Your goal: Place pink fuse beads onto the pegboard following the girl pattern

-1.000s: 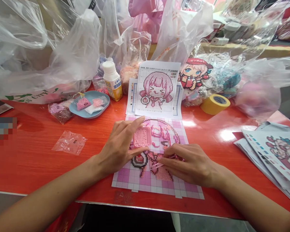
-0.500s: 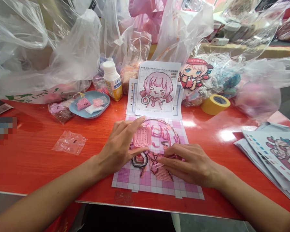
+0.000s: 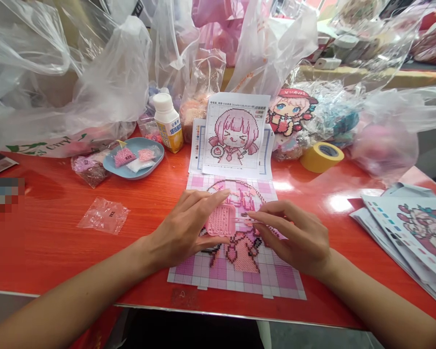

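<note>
We are loading beads: left hand (image 3: 183, 228) is gripping the pink tray (image 3: 221, 220) over the pegboard (image 3: 236, 271) on the table (image 3: 58, 252), right hand (image 3: 298, 237) fingers are pinching tweezers (image 3: 244, 220) at its edge; next likely needs a steady single-bead pickup.

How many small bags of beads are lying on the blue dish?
3: a dark pink bag on the left, a lighter pink bag on the right, and a white bag in front. Others may be hidden beneath.
</note>
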### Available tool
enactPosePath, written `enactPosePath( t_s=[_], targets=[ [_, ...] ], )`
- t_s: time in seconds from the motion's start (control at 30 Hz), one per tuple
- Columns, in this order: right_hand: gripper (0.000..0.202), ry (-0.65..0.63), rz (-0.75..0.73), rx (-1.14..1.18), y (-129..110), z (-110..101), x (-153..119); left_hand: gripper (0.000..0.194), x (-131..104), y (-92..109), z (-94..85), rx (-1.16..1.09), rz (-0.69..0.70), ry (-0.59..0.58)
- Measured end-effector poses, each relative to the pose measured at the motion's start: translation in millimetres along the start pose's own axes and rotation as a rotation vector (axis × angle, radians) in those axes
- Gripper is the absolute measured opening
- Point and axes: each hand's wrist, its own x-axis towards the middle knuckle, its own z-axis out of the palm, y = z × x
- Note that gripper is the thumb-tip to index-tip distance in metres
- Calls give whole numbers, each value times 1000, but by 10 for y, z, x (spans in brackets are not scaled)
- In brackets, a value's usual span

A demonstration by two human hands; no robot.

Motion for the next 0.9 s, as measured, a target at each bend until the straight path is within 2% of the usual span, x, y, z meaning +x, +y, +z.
enactPosePath(
  t_s=[0.2, 0.9],
  targets=[
    [30, -7, 16, -8, 9, 12, -20, 82, 7, 5, 3, -36, 16, -7],
    [26, -21, 16, -9, 40, 28, -44, 79, 4, 20, 6, -55, 41, -11]
  ],
)
